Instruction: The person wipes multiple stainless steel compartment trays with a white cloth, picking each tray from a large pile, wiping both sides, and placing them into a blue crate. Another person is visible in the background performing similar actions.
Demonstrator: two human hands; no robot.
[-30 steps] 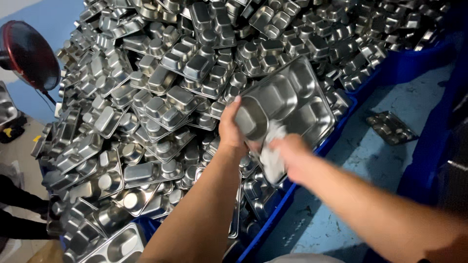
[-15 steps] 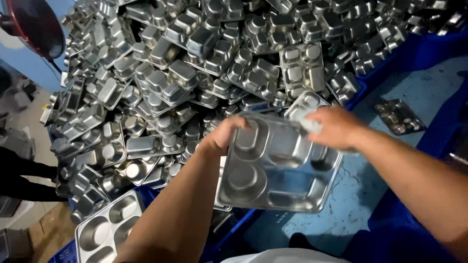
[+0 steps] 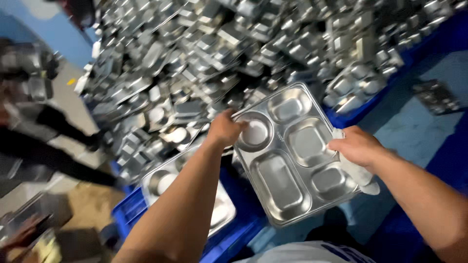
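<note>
**A:** Steel compartment tray [image 3: 292, 156], held face up in front of the person, fills the middle of the view. It has five hollows: two round ones along its far edge and squarer ones nearer the body.

**B:** How is it held?

**A:** The left hand [image 3: 225, 127] grips the tray's far left corner, fingers curled over the rim beside a round hollow. The right hand [image 3: 355, 146] is closed on the tray's right edge with a white cloth [image 3: 358, 171] pressed between palm and rim; the cloth hangs down past the tray's near right side.

**B:** What lies around it?

**A:** Beyond the tray's far edge rises a large heap of similar steel trays [image 3: 234, 44], tumbled at all angles and blurred by camera motion. The heap sits in blue plastic bins [image 3: 131, 212], whose rims show below and to the right of it. Under the left forearm, another tray [image 3: 165, 180] lies face up at the near edge of the heap. To the right is a pale blue floor [image 3: 414, 136], with one dark tray [image 3: 435, 96] lying on it well apart from the others.

**B:** Anyone else?

**A:** At the left edge, blurred dark shapes suggest another person [image 3: 44, 146]; I cannot tell more.
</note>
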